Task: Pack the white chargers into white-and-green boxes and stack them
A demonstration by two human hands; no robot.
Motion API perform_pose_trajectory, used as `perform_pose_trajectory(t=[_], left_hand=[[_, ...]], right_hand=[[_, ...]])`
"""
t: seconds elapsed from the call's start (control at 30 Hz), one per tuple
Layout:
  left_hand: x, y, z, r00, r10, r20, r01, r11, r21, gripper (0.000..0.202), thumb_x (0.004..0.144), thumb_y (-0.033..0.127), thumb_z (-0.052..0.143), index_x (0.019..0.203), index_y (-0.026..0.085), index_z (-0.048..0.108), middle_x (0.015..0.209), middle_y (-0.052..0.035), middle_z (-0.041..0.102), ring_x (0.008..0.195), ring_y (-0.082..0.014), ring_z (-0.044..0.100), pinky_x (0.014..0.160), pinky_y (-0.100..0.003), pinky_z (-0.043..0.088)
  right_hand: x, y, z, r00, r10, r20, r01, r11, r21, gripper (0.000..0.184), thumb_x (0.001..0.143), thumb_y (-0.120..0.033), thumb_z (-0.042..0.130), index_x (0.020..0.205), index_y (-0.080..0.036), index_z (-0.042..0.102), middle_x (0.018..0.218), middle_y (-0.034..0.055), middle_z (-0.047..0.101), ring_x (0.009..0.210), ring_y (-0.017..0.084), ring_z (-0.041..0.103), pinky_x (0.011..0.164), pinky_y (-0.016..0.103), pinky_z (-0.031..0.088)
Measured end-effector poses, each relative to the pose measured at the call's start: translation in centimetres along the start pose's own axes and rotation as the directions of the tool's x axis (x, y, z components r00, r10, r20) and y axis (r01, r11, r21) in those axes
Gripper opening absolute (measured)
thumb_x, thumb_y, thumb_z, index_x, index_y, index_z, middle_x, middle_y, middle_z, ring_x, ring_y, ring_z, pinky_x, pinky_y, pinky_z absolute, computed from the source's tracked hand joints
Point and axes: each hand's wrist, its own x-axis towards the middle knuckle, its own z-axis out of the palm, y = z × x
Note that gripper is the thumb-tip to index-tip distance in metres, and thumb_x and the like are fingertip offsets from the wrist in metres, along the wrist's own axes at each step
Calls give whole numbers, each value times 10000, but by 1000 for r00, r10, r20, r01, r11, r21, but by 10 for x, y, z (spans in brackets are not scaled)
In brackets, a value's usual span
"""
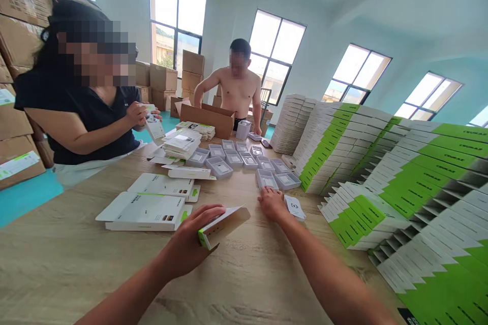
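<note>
My left hand (198, 233) is closed around a white and green carton (225, 224), whose open end with a raised flap faces right, above the table. My right hand (272, 204) rests low over the table with its fingers bent, at the near edge of a clear plastic tray (267, 180). What lies under those fingers is hidden. Beside that hand, on its right, is a small stack of white printed cards (295, 207). Flat white cartons with open end flaps (147, 210) lie to the left of my left hand.
Several more clear trays (232, 159) stand mid-table behind a stack of white leaflets (181, 142). Tall stacks of white-green cartons (331, 137) line the right side. A person (87, 96) at left holds a carton; another person (240, 89) stands behind a cardboard box (208, 119).
</note>
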Motion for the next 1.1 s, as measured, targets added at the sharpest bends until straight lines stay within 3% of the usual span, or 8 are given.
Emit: perform_pose_trajectory(t=[0.2, 0.3, 0.43, 0.53, 0.63, 0.8, 0.93, 1.1], left_hand=[[2, 6, 0, 982, -91, -168, 102, 993, 56, 418, 872, 246, 682, 1278, 245, 585, 1215, -72, 699, 1138, -240, 674, 1001, -350, 542], [-1, 1, 2, 965, -167, -202, 184, 981, 67, 383, 873, 315, 685, 1238, 223, 615, 1139, -68, 729, 1067, -254, 706, 953, -362, 568], [-3, -5, 0, 936, -231, -266, 261, 962, 83, 368, 858, 365, 689, 1180, 194, 648, 1083, -74, 750, 972, -264, 736, 834, -351, 609], [-4, -7, -2, 921, -235, -311, 279, 955, 103, 401, 848, 368, 700, 1206, 196, 642, 1083, -75, 753, 957, -269, 741, 819, -358, 615], [-3, -5, -4, 927, -193, -321, 239, 965, 111, 413, 843, 332, 705, 1229, 206, 628, 1129, -79, 744, 1005, -273, 733, 883, -382, 605], [2, 10, -9, 978, -55, -202, 78, 991, 110, 416, 840, 288, 689, 1241, 207, 616, 1223, -99, 711, 1125, -271, 697, 980, -389, 572], [-4, 28, -26, 996, 82, 46, -87, 990, 109, 473, 828, 192, 681, 1293, 227, 603, 1301, -108, 687, 1211, -254, 659, 1025, -376, 550], [-37, 46, -51, 964, 119, 236, -150, 982, 117, 559, 865, 139, 616, 1406, 257, 543, 1377, -121, 650, 1300, -262, 606, 1070, -415, 522]], right_hand=[[-66, -34, 7, 975, -207, 82, 206, 978, 12, 493, 980, -356, 524, 1459, -244, 498, 1454, 99, 590, 1352, 243, 506, 1178, 393, 225], [-36, -13, -8, 998, -46, 45, 47, 999, -25, 541, 1013, -297, 456, 1520, -114, 397, 1604, 200, 367, 1487, 304, 321, 1194, 473, 217], [2, 5, -23, 996, 76, 53, -73, 996, -54, 490, 1011, -385, 530, 1440, -151, 494, 1511, 174, 486, 1395, 337, 449, 1140, 576, 317], [-21, -10, -16, 997, -12, 74, 15, 999, -52, 489, 1009, -401, 518, 1448, -187, 501, 1428, 169, 578, 1345, 326, 510, 1142, 568, 296], [-65, -24, -8, 972, -205, 116, 207, 978, -5, 687, 945, -514, 582, 1551, -270, 368, 1585, 141, 425, 1475, 311, 353, 1199, 510, 203], [-82, -21, -14, 832, -445, 330, 430, 895, 122, 1128, 686, -658, 778, 1607, -311, 228, 1713, 97, 55, 1558, 391, -59, 1203, 617, 64], [-85, -22, -14, 794, -510, 330, 479, 860, 177, 990, 717, -554, 784, 1563, -262, 361, 1587, 151, 389, 1490, 379, 277, 1186, 546, 239], [-170, -15, -22, 854, -476, 208, 410, 864, 293, 749, 820, -389, 712, 1505, -225, 458, 1448, 163, 537, 1293, 335, 534, 1104, 499, 410]])
